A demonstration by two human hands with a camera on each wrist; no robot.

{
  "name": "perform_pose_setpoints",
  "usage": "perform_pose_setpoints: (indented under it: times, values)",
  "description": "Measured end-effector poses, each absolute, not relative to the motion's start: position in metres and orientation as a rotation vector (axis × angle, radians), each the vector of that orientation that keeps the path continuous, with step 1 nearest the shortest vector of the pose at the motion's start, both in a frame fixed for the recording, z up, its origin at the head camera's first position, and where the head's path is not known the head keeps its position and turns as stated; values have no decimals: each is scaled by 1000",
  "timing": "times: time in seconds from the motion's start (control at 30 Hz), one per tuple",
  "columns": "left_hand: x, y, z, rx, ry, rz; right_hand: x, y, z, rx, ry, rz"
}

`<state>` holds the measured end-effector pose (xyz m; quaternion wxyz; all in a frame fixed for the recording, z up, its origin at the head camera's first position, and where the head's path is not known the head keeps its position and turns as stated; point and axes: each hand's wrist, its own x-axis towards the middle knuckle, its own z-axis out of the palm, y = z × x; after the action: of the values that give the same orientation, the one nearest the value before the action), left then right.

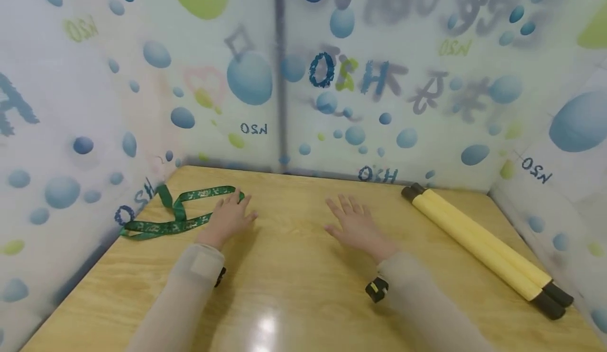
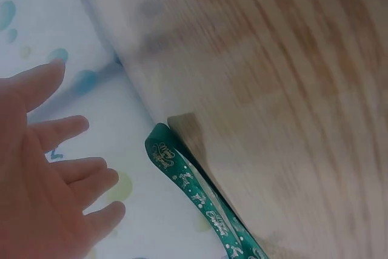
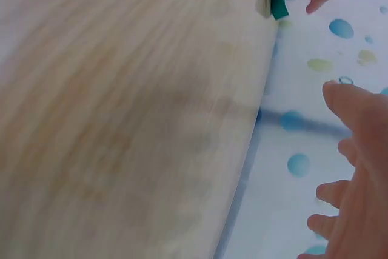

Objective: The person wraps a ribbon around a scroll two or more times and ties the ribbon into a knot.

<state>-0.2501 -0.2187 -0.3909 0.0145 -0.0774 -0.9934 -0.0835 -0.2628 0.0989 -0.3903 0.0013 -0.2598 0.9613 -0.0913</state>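
While the bare left hand (image 1: 227,219) hovers empty, fingers spread, by the right end of a long printed green ribbon (image 1: 166,227) looped on the pale wood-grain table's (image 1: 284,257) left side, the bare right hand (image 1: 356,228) hovers mid-table, fingers spread, also empty; two black-ended yellow rods (image 1: 479,241) lie side by side, far right.

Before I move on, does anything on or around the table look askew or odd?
Nothing looks spilled or broken. The green ribbon lies in a twisted, uneven loop by the left hand, so it looks untidy. Oddly, the H2O wall lettering straight ahead reads backwards.
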Motion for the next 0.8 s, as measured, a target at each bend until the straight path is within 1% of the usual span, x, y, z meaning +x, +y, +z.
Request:
perform_pose_setpoints:
  times: [0.2,0.4,0.57,0.8]
  values:
    - [-258,-235,-398,-167,-3076,-150,-289,32,-384,-976,2994,-230]
    - [-255,-243,-401,-49,-3060,-144,-309,-19,-392,-1091,2985,-156]
    - [-254,-248,-399,-1,-3036,-63,-319,-51,-396,-1149,2998,-72]
    - [-255,-253,-399,6,-2997,-34,-323,-97,-396,-1249,2958,54]
